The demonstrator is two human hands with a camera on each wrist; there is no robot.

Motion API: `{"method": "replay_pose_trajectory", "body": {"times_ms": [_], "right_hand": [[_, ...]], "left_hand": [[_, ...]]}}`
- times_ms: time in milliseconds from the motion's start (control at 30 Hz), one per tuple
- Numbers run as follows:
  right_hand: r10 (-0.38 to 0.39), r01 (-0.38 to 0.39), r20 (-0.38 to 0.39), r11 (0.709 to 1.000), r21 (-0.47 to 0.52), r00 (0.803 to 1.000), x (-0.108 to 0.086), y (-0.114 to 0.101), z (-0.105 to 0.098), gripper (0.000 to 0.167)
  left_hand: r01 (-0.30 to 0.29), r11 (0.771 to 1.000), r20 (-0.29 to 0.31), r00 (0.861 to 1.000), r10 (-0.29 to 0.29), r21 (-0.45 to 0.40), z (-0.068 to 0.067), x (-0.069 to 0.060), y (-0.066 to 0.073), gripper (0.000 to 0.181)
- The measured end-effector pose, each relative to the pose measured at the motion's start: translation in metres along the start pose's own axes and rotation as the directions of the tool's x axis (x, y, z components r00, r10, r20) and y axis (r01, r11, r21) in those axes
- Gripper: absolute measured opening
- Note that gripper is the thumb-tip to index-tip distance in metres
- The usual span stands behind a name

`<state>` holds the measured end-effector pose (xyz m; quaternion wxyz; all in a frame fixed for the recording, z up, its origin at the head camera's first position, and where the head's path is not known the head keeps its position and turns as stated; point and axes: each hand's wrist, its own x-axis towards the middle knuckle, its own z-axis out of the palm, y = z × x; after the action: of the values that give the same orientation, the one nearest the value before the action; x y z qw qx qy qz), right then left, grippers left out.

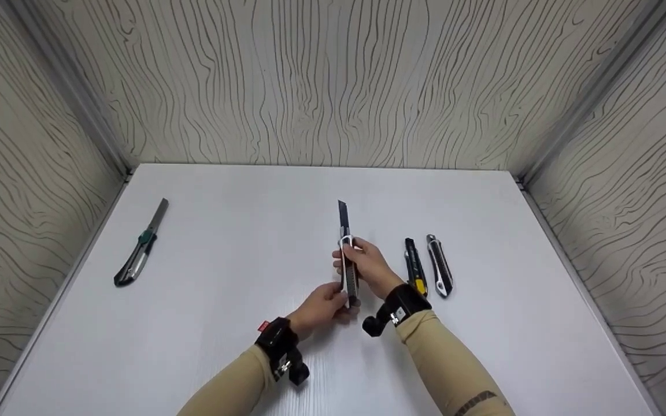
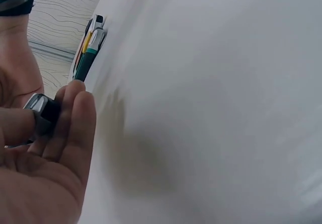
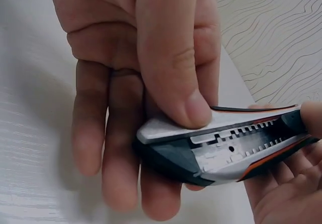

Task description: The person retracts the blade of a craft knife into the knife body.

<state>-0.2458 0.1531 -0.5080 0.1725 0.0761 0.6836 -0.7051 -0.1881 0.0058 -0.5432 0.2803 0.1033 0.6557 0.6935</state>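
A snap-off utility knife (image 1: pixel 350 277), silver and black with orange trim, is held over the white table, its long blade (image 1: pixel 343 215) pointing away. My left hand (image 1: pixel 322 306) pinches the butt end with the thumb on top; the other fingers extend underneath. Farther up the handle, my right hand (image 1: pixel 370 264) grips it, thumb on the top near the slider groove. In the right wrist view the toothed slot faces the camera, with the left hand (image 3: pixel 171 78) on the butt and the right hand (image 3: pixel 287 183) at the edge. The blade is hidden in both wrist views.
To the right lie a black and yellow utility knife (image 1: pixel 416 268) and a silver and black one (image 1: pixel 439 266), side by side. On the far left lies a green and black knife (image 1: pixel 139 248) with its blade out. Wood-patterned walls (image 1: pixel 321 86) enclose the table (image 1: pixel 223 202).
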Motion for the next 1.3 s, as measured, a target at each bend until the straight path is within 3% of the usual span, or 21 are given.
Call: {"method": "replay_pose_trajectory", "body": {"times_ms": [267, 633, 867, 1300], "right_hand": [[0.066, -0.067, 0.009, 0.997, 0.028, 0.998, 0.0002, 0.0000, -0.0009, 0.033], [-0.001, -0.001, 0.034, 0.999, 0.054, 0.999, -0.0002, 0.0021, 0.0021, 0.033], [-0.005, 0.003, 0.031, 0.998, 0.059, 1.000, 0.0014, 0.0049, 0.0040, 0.034], [-0.020, 0.019, 0.041, 0.999, 0.036, 0.999, 0.0005, 0.0042, 0.0052, 0.031]], "left_hand": [[-0.002, 0.999, -0.028, 1.000, 0.004, 0.048, 0.0036, -0.0003, -0.0009, 0.023], [-0.029, 0.998, -0.017, 0.999, 0.030, 0.058, 0.0002, -0.0012, -0.0021, 0.020], [0.020, 0.999, -0.046, 0.999, -0.019, 0.037, 0.0016, -0.0011, -0.0017, 0.021], [0.021, 0.999, -0.050, 0.999, -0.019, 0.029, 0.0015, -0.0016, -0.0015, 0.023]]}}
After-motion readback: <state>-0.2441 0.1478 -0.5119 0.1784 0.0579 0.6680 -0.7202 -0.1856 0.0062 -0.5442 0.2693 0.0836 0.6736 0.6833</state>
